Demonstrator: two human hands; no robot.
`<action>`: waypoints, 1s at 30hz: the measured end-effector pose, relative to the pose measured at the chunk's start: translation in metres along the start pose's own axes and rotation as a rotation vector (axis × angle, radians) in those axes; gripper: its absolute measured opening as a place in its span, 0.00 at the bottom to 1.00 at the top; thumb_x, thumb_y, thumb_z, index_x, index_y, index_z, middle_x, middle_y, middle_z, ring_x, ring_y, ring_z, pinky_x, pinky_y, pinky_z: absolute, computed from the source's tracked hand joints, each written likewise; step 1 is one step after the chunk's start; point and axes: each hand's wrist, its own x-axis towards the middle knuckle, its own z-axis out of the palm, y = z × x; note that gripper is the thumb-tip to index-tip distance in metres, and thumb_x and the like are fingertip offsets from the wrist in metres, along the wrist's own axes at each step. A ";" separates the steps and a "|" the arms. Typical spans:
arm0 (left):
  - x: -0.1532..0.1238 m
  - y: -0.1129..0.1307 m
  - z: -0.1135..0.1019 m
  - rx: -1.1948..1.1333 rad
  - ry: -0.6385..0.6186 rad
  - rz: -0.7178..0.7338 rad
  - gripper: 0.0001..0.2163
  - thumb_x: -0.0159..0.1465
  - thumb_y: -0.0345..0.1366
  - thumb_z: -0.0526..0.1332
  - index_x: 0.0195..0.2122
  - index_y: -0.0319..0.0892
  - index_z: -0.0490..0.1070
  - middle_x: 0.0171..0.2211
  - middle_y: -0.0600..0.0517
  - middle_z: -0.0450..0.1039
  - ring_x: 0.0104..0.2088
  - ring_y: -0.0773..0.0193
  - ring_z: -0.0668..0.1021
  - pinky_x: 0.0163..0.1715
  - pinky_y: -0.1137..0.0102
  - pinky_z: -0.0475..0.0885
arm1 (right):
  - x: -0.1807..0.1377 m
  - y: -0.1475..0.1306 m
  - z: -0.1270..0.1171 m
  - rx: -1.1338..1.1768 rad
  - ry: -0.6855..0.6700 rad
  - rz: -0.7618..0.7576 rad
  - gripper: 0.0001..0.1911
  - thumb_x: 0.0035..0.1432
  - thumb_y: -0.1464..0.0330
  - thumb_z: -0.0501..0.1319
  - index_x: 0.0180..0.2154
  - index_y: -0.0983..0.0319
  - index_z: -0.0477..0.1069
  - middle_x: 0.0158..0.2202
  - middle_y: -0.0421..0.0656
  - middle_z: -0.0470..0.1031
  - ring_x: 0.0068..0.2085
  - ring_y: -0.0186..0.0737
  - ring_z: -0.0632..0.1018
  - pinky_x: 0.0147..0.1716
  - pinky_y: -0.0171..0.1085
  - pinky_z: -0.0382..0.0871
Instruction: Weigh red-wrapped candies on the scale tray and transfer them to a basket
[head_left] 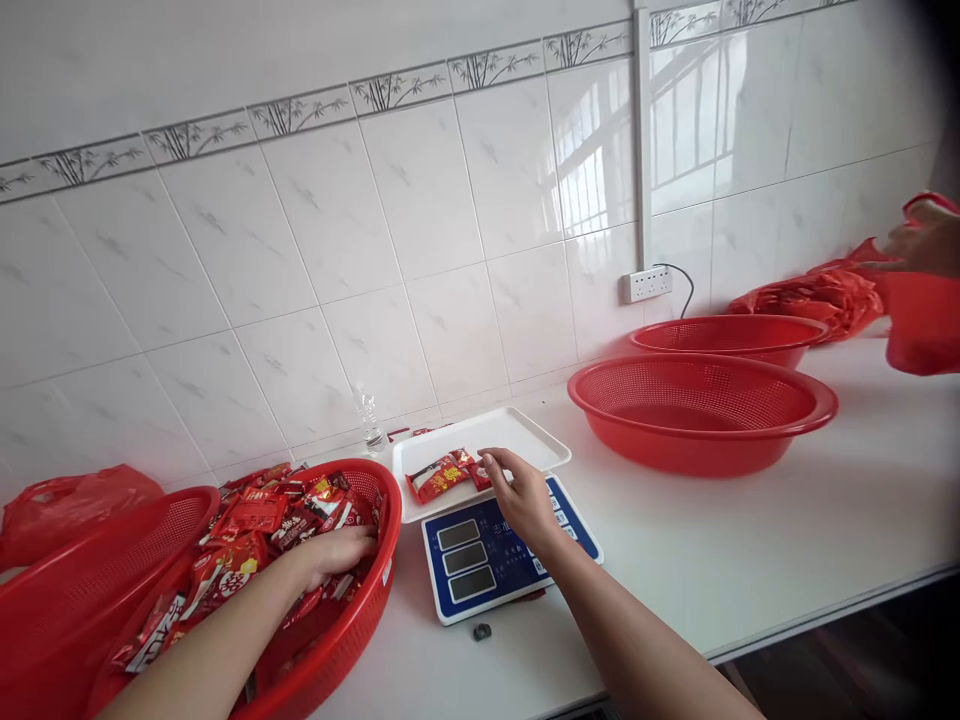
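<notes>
Head view, read from left to right: at the far left, a red bag [75,510] lies by the tiled wall [262,250], beyond a perforated red basket [45,610]; to its right, the packet basket [358,625] holds a heap of red packets [251,510], apparently set close so that they lie within easy reach. The left hand [341,552] enters from the near side, wrist nearly straight, fingers sunk among the packets near the basket's right wall; the fingertips are hidden, so whether they are apart or clamped on something cannot be told. Beyond, near the wall, stands a clear plastic object [370,420], perhaps a bottle; to its right, a scale [487,535] bears a white tray [517,440] on its far side, its displays [463,558] on the near side, presumably for easy reading; a larger packet [435,482] lies on the tray's left part; a small dark object [481,632] lies near the scale. The right hand [526,505] hangs over the scale, forearm slanting in from the near right, fingers curled; thumb and forefinger almost meet at a smaller packet [479,476] on the tray; whether they clamp it cannot be told. Farther right, a front basket [697,455] and a back basket [795,355] stand below a power strip [648,285], perhaps placed to leave the arm room; at the far right, another person's hand [926,240] appears to hold a red sheet of plastic [922,330].
</notes>
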 end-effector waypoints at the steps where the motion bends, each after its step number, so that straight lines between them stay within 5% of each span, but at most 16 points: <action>1: 0.001 0.000 0.001 -0.032 0.013 -0.001 0.10 0.49 0.36 0.59 0.32 0.41 0.71 0.27 0.51 0.74 0.30 0.63 0.76 0.29 0.73 0.69 | 0.000 0.000 0.000 0.002 -0.003 0.000 0.17 0.60 0.59 0.48 0.37 0.60 0.72 0.37 0.44 0.77 0.39 0.41 0.76 0.36 0.36 0.67; 10: 0.004 -0.004 -0.002 -0.168 -0.067 0.088 0.11 0.41 0.32 0.66 0.26 0.38 0.71 0.23 0.53 0.73 0.25 0.66 0.74 0.29 0.72 0.68 | 0.001 0.004 0.001 0.012 -0.016 0.015 0.17 0.59 0.58 0.49 0.37 0.60 0.72 0.36 0.44 0.77 0.37 0.41 0.76 0.33 0.35 0.67; 15: 0.007 -0.001 -0.007 -0.139 0.050 0.064 0.13 0.36 0.34 0.69 0.23 0.37 0.69 0.20 0.54 0.71 0.24 0.64 0.73 0.27 0.70 0.68 | -0.001 0.002 -0.001 -0.012 -0.019 0.012 0.18 0.58 0.58 0.49 0.37 0.60 0.72 0.33 0.44 0.77 0.36 0.41 0.77 0.34 0.36 0.67; 23: -0.009 0.009 -0.038 -0.071 0.288 0.126 0.18 0.43 0.44 0.68 0.30 0.39 0.66 0.21 0.58 0.64 0.20 0.74 0.66 0.18 0.78 0.57 | -0.002 -0.002 -0.003 -0.027 -0.022 0.023 0.19 0.58 0.56 0.49 0.37 0.60 0.72 0.33 0.44 0.78 0.36 0.42 0.76 0.33 0.37 0.67; 26: -0.014 0.015 -0.039 -0.153 0.369 0.189 0.17 0.46 0.44 0.67 0.30 0.39 0.64 0.23 0.58 0.64 0.21 0.74 0.67 0.20 0.78 0.61 | -0.002 -0.002 -0.002 -0.022 -0.025 0.029 0.19 0.58 0.56 0.49 0.37 0.60 0.72 0.32 0.44 0.78 0.36 0.42 0.76 0.33 0.36 0.67; 30: -0.016 0.032 -0.028 -0.275 0.327 0.281 0.14 0.51 0.41 0.65 0.34 0.40 0.64 0.28 0.55 0.67 0.26 0.72 0.71 0.24 0.76 0.67 | -0.002 0.000 -0.002 -0.010 -0.022 0.034 0.19 0.58 0.56 0.49 0.37 0.60 0.72 0.33 0.44 0.77 0.35 0.41 0.76 0.32 0.35 0.66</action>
